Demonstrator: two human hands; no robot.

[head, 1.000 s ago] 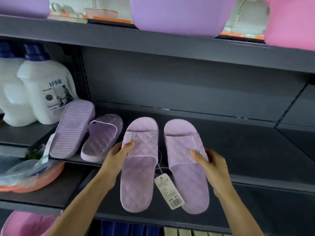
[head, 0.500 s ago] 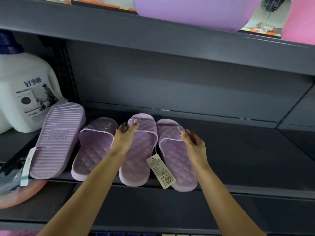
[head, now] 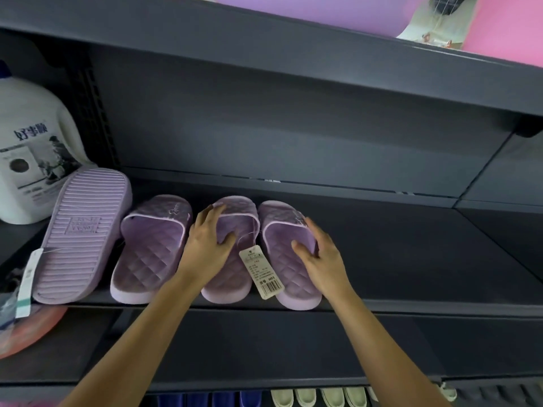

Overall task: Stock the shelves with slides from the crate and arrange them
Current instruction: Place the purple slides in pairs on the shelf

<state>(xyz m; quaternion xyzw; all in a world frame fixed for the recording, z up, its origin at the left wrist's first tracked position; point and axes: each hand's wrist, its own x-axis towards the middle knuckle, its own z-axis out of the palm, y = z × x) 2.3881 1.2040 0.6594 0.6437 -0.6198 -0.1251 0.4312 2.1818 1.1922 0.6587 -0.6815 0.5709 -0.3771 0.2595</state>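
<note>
Hands on a pair of lilac quilted foam slides [head: 293, 289], both sitting toes-in on the dark grey metal shelf [head: 411, 259], heels at its front lip. Left hand [head: 210, 245] lies over the strap of the left slide [head: 241, 212], fingers fairly straight and spread, thumb at the strap's mouth. Right hand [head: 318, 257] cups the right slide [head: 279, 230], fingers curved round its outer edge, thumb on the footbed. Light, springy stuff by the look of it, likelier to flex than to glide if shoved at the heel, so the strap and side walls look like the best holds. White paper price tag [head: 261, 271] dangles between the two and could snag. It's crowded on the left: a third lilac slide [head: 150, 248] sits just beside, and a sole-up lilac slide [head: 79, 236] leans by a white detergent jug [head: 32, 148]. Any nudge, I'd say, wants to go rightward.
</note>
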